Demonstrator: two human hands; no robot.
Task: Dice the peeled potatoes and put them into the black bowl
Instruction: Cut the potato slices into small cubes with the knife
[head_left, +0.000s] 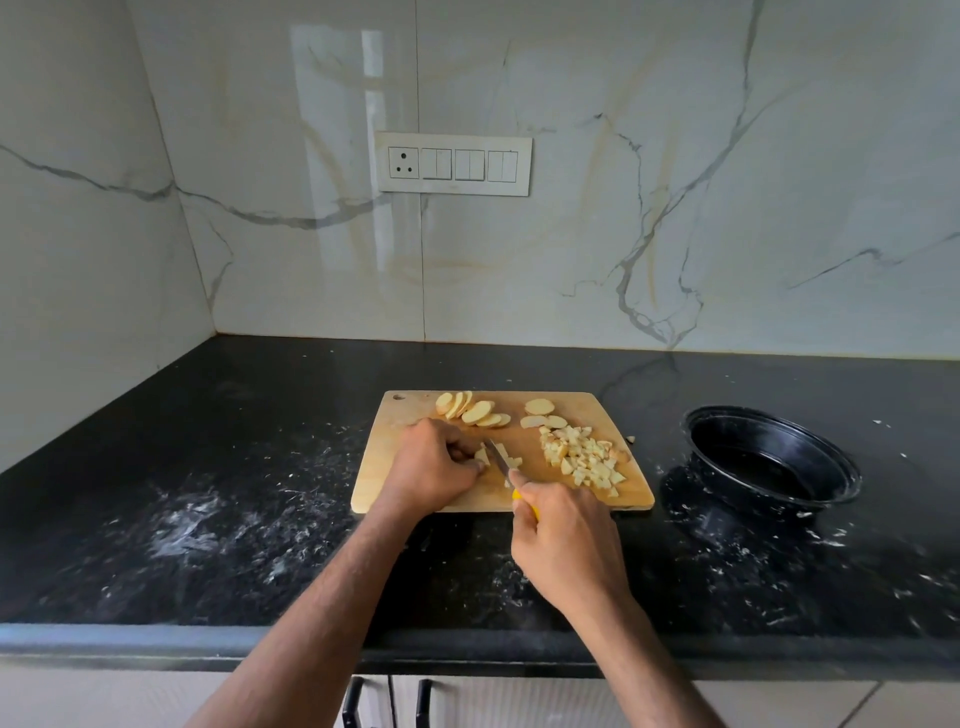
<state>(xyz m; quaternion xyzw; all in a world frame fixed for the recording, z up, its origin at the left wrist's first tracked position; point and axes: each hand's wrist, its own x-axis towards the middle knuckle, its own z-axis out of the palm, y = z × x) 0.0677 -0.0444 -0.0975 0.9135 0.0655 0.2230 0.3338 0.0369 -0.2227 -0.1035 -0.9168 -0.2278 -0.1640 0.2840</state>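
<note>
Dicing under way, bowl (774, 457) not yet filled.
Head view: left hand (434, 467) curls over slices (491, 457) on the board (384, 467); right hand (563, 540) grips the knife (500, 460). More slices wait; dice (582, 457) likely go into the bowl next.

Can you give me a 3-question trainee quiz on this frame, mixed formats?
1. True or false: the black bowl already holds diced potato.
2. Which hand holds the knife? A) left hand B) right hand C) neither
3. Fill in: the pile of diced pieces lies on the ____ side of the cutting board, while the potato slices not yet diced lie along its far edge.

Key
1. False. The bowl looks empty and stands on the counter to the right of the board.
2. B. The right hand grips the yellow handle; the left hand steadies the potato piece being cut.
3. right
</note>
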